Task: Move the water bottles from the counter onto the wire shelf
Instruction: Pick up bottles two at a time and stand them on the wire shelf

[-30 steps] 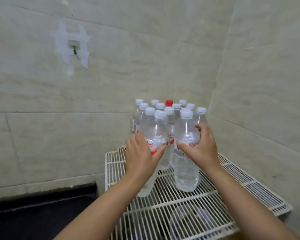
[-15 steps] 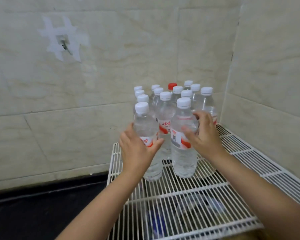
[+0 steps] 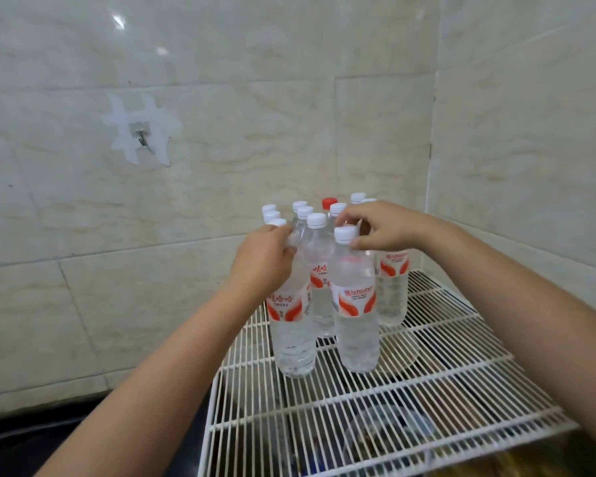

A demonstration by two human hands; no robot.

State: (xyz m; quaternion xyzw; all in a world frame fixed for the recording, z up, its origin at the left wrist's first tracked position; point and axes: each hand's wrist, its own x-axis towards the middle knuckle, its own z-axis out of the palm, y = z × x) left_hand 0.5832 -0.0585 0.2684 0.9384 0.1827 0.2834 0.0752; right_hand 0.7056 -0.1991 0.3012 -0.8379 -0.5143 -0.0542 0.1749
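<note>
Both hands have slid up from the labels: left hand (image 3: 264, 258) still wraps the shoulder of the left bottle (image 3: 291, 318), right hand (image 3: 381, 228) pinches the right bottle (image 3: 355, 304) under its cap. These 2 now stand on the wire shelf (image 3: 393, 401), front of the cluster; release looks next.

Probably kitchen (tiled walls (image 3: 289, 98))

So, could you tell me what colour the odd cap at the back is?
Red cap, among white ones; head view.
</note>
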